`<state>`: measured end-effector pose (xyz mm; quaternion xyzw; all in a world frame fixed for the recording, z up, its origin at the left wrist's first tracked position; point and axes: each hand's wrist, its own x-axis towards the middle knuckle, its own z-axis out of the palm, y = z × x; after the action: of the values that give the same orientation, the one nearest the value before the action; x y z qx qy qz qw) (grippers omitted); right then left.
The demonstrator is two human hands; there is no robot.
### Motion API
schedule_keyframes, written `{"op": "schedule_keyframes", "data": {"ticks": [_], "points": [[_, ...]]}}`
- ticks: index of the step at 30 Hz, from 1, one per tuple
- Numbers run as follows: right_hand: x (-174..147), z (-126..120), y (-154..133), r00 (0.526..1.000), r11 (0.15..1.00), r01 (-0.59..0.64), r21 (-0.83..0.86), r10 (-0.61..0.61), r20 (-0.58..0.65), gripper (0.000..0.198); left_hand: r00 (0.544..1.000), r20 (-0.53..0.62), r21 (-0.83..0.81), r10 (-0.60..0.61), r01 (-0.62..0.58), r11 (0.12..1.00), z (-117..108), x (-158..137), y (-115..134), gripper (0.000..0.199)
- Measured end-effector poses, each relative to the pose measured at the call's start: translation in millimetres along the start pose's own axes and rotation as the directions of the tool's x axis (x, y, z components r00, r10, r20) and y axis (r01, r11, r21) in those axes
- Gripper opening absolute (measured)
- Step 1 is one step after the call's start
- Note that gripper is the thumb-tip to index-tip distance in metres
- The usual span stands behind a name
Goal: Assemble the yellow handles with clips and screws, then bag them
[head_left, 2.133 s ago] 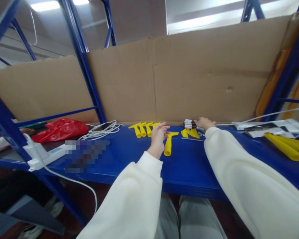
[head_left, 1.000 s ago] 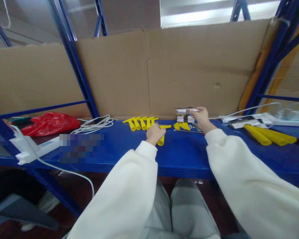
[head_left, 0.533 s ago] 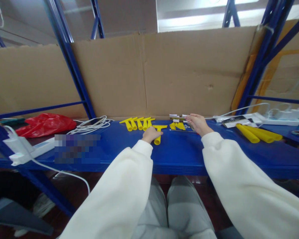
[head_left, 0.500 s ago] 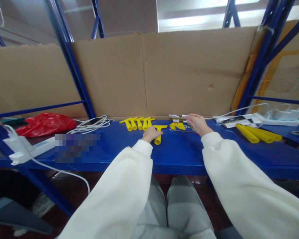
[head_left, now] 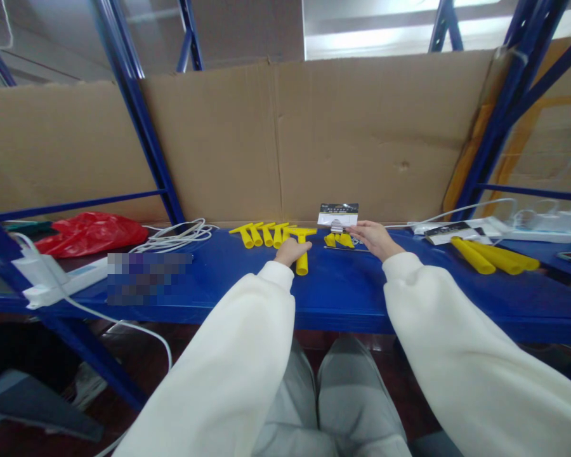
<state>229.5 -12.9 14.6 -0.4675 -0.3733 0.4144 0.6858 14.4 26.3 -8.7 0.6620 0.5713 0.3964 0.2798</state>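
Observation:
My left hand [head_left: 291, 251] is closed around a yellow T-shaped squeegee [head_left: 302, 261], its crossbar toward the back and its round tube handle toward me. Pinched in the fingers of my right hand [head_left: 373, 237] is a black-and-white packaging card [head_left: 339, 216], raised with its printed face showing. Just below the card lie small yellow pieces [head_left: 344, 240], partly on a dark flat card or bag whose outline is unclear. Several matching yellow squeegees [head_left: 268, 236] lie in a row left of my left hand.
On the right are yellow tubes [head_left: 497, 256] beside black-and-white packages [head_left: 450, 233] and a white power strip [head_left: 537, 232]. To the left lie a red plastic bag [head_left: 92, 234], coiled white cable [head_left: 183, 237] and another power strip [head_left: 52, 285]. Cardboard [head_left: 209, 139] stands behind the blue shelf [head_left: 247, 295].
My right hand has lifted the card and tilted it up, so its face now shows. The squeegee in my left hand has shifted slightly, with its crossbar farther back.

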Motion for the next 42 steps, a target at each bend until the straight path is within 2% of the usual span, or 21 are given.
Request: {"op": "schedule_keyframes", "data": {"ticks": [2,4,6,9,11,13,17,20,25,32,37,42], "points": [[-1,0,-1,1.000,1.000,0.023,0.021,-0.023,-0.003,0.030,0.998,0.022,-0.157,-0.066,0.068,0.985,-1,-1,3,0.008],[-2,0,-2,1.000,1.000,0.020,0.025,-0.020,-0.008,0.030,0.992,0.045,-0.336,-0.117,0.125,0.933,-2,-3,8,0.009],[-4,0,-4,1.000,1.000,-0.007,0.008,0.007,-0.015,0.029,0.988,-0.004,-0.456,-0.152,0.133,0.880,-3,-6,14,0.016],[-6,2,-6,1.000,1.000,-0.024,-0.010,0.023,-0.021,0.028,0.970,-0.127,-0.618,-0.206,0.085,0.782,-5,-8,19,0.025],[-8,3,-8,1.000,1.000,-0.012,0.005,0.012,0.010,0.029,0.953,-0.171,-0.694,-0.250,0.064,0.717,-7,-7,20,0.024],[-9,4,-8,0.997,1.000,-0.005,0.019,0.003,0.075,0.027,0.936,-0.165,-0.754,-0.310,0.083,0.652,-9,-6,20,0.018],[-12,7,-4,0.982,1.000,0.013,0.003,-0.013,0.190,0.023,0.915,-0.086,-0.837,-0.393,0.147,0.527,-13,-1,17,0.014],[-13,9,0,0.970,0.999,0.033,-0.022,-0.027,0.240,0.023,0.922,-0.030,-0.863,-0.386,0.170,0.475,-13,2,15,0.018],[-17,11,3,0.958,0.997,0.067,-0.042,-0.052,0.282,0.021,0.960,0.035,-0.865,-0.277,0.168,0.473,-10,1,13,0.014],[-24,18,5,0.947,0.996,0.071,-0.049,-0.052,0.318,0.022,0.978,0.105,-0.843,-0.182,0.185,0.506,-7,2,9,0.009],[-28,22,7,0.937,0.995,0.088,-0.056,-0.064,0.342,0.027,0.968,0.170,-0.821,-0.186,0.243,0.516,-7,4,9,0.012],[-28,21,8,0.945,0.994,0.104,-0.038,-0.087,0.315,0.030,0.968,0.145,-0.827,-0.204,0.232,0.512,-9,1,11,0.010]]}}
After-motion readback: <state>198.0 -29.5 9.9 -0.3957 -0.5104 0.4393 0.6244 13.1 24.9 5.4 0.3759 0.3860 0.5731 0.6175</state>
